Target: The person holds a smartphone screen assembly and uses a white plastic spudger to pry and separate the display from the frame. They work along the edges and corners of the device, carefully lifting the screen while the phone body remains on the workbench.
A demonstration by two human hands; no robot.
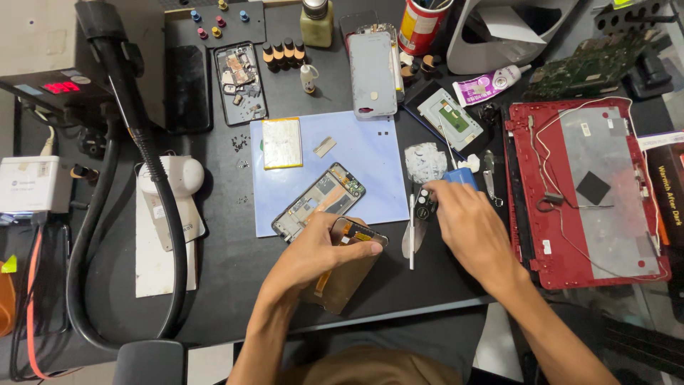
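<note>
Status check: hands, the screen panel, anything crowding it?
Left hand grips phone screen panel at desk edge. Right hand on small blue part. Opened phone frame on blue mat close beside panel.

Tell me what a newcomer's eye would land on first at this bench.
The red laptop lid, lying open-side up at the right with thin wires looping across it, grabs attention first. At centre, the left hand holds a phone screen panel just below an opened phone frame on a pale blue mat. The right hand reaches among small tools beside the mat.
</note>
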